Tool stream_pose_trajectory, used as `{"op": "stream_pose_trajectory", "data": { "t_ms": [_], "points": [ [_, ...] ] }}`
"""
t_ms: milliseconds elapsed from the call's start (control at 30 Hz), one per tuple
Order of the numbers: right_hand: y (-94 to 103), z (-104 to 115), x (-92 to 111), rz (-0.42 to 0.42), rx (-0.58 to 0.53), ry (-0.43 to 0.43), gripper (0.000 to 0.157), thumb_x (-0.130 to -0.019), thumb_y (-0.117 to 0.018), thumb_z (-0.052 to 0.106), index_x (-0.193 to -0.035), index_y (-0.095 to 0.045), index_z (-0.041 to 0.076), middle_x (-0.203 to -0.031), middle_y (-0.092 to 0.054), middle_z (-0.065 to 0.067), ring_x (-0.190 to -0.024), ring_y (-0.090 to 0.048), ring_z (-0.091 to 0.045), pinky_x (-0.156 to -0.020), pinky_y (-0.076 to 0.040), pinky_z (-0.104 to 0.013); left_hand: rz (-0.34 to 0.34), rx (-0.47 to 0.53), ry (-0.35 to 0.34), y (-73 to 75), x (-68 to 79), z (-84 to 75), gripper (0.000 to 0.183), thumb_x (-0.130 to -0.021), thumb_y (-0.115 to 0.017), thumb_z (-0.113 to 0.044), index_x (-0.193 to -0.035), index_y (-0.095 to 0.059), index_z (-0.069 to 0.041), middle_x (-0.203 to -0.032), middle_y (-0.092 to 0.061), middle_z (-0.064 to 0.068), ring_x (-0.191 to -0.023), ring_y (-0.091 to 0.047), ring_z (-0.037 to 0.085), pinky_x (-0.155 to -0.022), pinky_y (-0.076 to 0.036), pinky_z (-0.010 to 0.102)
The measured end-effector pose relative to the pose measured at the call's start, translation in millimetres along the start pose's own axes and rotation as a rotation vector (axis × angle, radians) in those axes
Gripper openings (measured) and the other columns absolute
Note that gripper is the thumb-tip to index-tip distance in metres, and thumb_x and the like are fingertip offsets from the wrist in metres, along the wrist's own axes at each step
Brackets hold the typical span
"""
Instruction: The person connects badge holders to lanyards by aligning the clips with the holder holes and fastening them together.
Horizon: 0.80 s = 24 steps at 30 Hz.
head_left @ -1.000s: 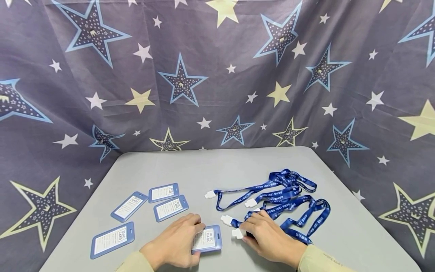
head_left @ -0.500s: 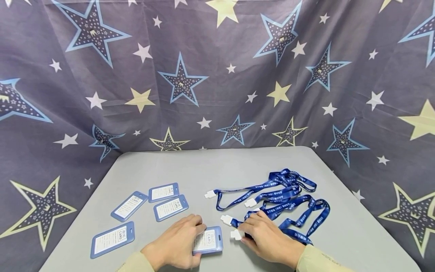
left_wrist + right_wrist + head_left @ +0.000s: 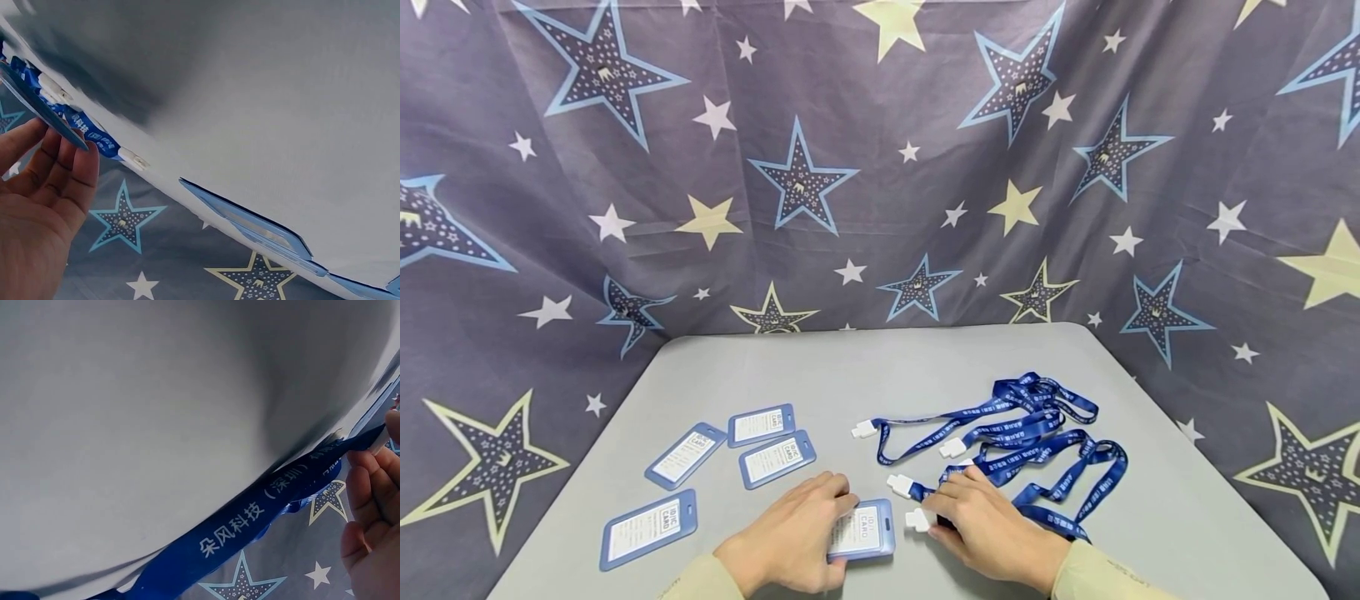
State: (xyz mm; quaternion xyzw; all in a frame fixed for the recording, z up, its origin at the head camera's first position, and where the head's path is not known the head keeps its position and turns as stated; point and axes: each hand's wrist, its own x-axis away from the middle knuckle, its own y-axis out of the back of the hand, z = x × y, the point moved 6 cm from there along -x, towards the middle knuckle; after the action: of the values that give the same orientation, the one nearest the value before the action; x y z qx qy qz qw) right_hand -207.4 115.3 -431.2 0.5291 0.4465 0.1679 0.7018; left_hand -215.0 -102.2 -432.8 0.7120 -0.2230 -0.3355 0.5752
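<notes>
My left hand (image 3: 793, 531) grips a blue badge holder (image 3: 862, 531) by its long edges near the front of the table, the slotted end facing right. In the left wrist view that holder (image 3: 44, 109) stands edge-on between thumb and fingers. Just to the right, my right hand (image 3: 992, 527) pinches a blue lanyard close to its white clip (image 3: 917, 521), which points at the slot with a small gap between them. The lanyard strap (image 3: 231, 528) runs back from the fingers in the right wrist view.
Several other badge holders (image 3: 647, 530) lie flat on the left of the grey table (image 3: 820, 367). More blue lanyards (image 3: 1030, 429) are heaped at right, their white clips (image 3: 864, 429) facing left. A star-patterned cloth (image 3: 880, 192) hangs behind the table.
The badge holder in my left hand has shifted slightly right. My right hand has brought the white clip slightly left, so the gap between them is smaller.
</notes>
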Motion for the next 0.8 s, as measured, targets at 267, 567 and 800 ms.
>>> {"op": "stream_pose_trajectory", "data": {
  "t_ms": [267, 567, 800],
  "points": [
    [-0.6, 1.9, -1.6, 0.005, 0.002, 0.003, 0.020, -0.086, -0.080, 0.025, -0.105, -0.075, 0.020, -0.099, -0.070, 0.011, -0.090, -0.058, -0.006, -0.083, -0.039, -0.028, 0.005, 0.002, -0.002, -1.1, -0.7, 0.2, 0.062, -0.060, -0.078, -0.037, -0.113, -0.072, -0.005, -0.102, -0.057, -0.007, -0.091, -0.051, 0.009, -0.088, -0.052, 0.033],
    [-1.1, 3.5, -3.8, -0.002, 0.004, 0.011, 0.020, -0.086, -0.080, 0.025, -0.105, -0.075, 0.019, -0.100, -0.071, 0.012, -0.090, -0.058, -0.006, -0.082, -0.037, -0.027, 0.009, -0.008, -0.008, -0.6, -1.2, -0.6, 0.063, -0.060, -0.078, -0.037, -0.114, -0.072, -0.005, -0.103, -0.057, -0.006, -0.092, -0.051, 0.010, -0.090, -0.052, 0.034],
    [-0.5, 4.0, -4.5, -0.012, 0.010, 0.021, 0.020, -0.086, -0.080, 0.025, -0.105, -0.075, 0.019, -0.099, -0.070, 0.011, -0.090, -0.058, -0.007, -0.082, -0.039, -0.028, 0.012, -0.015, -0.016, 2.0, -2.0, -3.1, 0.061, -0.060, -0.078, -0.037, -0.112, -0.072, -0.005, -0.101, -0.057, -0.006, -0.090, -0.050, 0.010, -0.088, -0.052, 0.033]
  ]
}}
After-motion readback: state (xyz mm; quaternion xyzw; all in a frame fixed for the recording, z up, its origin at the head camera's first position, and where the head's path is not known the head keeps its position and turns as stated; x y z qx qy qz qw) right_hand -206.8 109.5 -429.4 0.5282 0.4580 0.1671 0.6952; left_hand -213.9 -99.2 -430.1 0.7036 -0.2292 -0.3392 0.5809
